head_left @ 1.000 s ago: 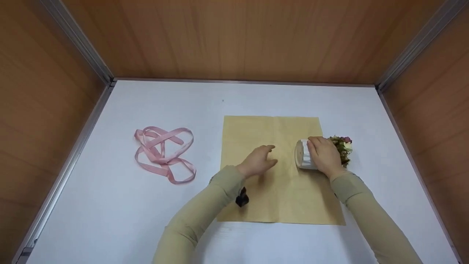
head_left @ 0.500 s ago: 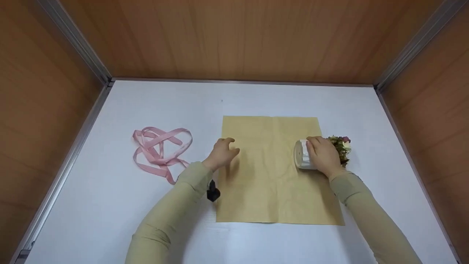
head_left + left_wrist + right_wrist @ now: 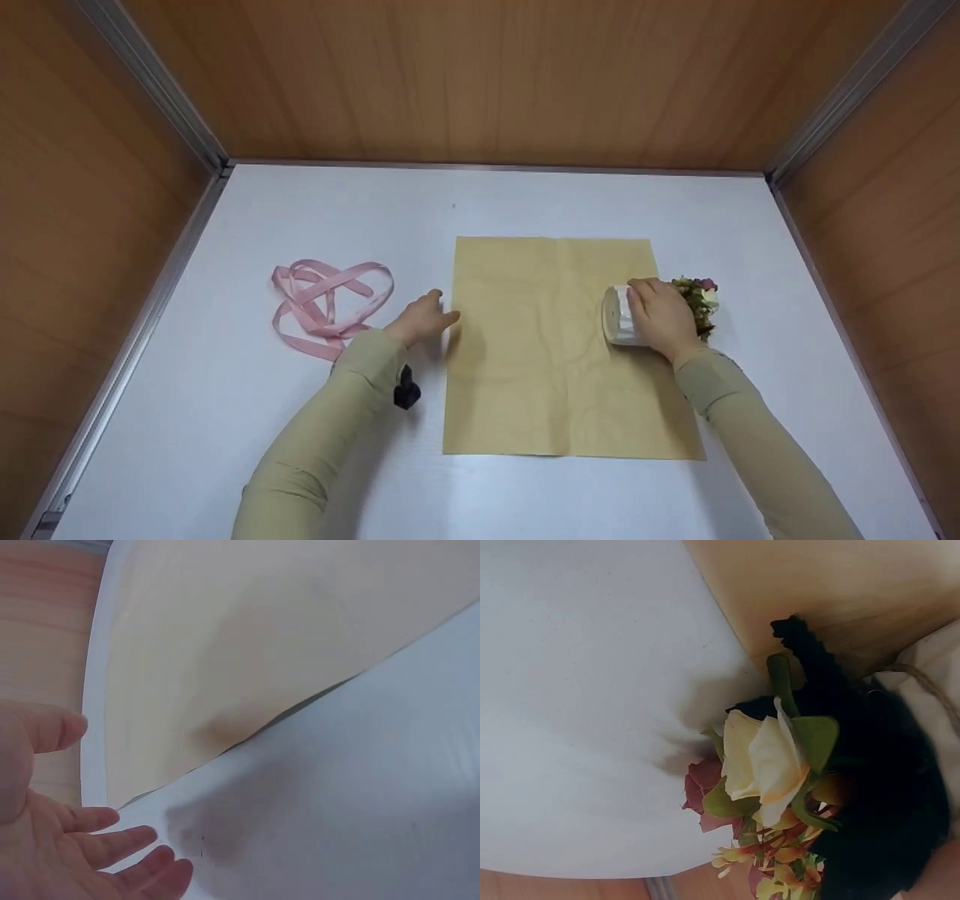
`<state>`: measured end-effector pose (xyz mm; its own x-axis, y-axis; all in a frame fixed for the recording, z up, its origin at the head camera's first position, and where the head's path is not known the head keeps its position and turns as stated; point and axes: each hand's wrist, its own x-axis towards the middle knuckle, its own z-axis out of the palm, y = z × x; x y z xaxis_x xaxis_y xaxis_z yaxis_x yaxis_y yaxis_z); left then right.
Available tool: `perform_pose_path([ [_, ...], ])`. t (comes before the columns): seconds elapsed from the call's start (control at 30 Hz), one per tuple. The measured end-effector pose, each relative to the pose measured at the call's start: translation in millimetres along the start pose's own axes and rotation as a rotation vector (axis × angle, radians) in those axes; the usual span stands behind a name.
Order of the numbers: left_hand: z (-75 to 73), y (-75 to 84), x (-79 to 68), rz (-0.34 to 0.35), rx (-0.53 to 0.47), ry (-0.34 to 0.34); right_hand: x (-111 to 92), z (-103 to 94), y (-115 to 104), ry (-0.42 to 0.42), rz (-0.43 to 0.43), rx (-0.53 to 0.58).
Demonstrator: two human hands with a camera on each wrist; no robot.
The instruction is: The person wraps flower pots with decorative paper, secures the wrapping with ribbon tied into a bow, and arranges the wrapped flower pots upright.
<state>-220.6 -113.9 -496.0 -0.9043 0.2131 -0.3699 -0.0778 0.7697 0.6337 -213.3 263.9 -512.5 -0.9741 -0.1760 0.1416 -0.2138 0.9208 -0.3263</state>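
Note:
A sheet of tan wrapping paper (image 3: 517,360) lies on the white table. Over its right part, a white flowerpot (image 3: 626,315) lies on its side with its round base facing left. My right hand (image 3: 664,315) grips the pot from above, and its flowers (image 3: 703,304) stick out past the paper's right edge. A cream rose (image 3: 761,757) and darker blossoms show close up in the right wrist view. My left hand (image 3: 421,316) holds nothing; its thumb and fingers are spread at the paper's left edge. From the left wrist, that edge looks slightly raised.
A tangled pink ribbon (image 3: 324,328) lies left of the paper, partly behind the left sleeve. Wooden panels (image 3: 487,82) with metal rails wall in the back and sides of the table (image 3: 337,210).
My left hand has moved left from over the middle of the paper to its left edge. The right hand and the flowerpot have stayed in place.

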Motion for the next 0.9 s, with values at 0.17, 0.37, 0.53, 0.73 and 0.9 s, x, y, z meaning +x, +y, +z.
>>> perform_pose_path([
  [0.17,2.7,-3.3,-5.8,-0.027,-0.018,-0.063,-1,1.0,-1,0.002,-0.005,0.009],
  [0.37,9.7,1.2,-6.9,-0.015,-0.208,-0.084,-1,0.0,0,0.023,-0.01,0.01],
  [0.53,19.0,3.5,-4.8,-0.031,-0.286,-0.076,-1,0.3,0,0.022,-0.008,0.01],
  [0.73,23.0,8.7,-2.9,-0.095,-0.39,0.012,1,-0.5,0,0.018,0.002,0.008],
  [0.9,24.1,11.3,-1.6,-0.14,-0.49,0.029,1,0.5,1,0.012,0.007,0.006],
])
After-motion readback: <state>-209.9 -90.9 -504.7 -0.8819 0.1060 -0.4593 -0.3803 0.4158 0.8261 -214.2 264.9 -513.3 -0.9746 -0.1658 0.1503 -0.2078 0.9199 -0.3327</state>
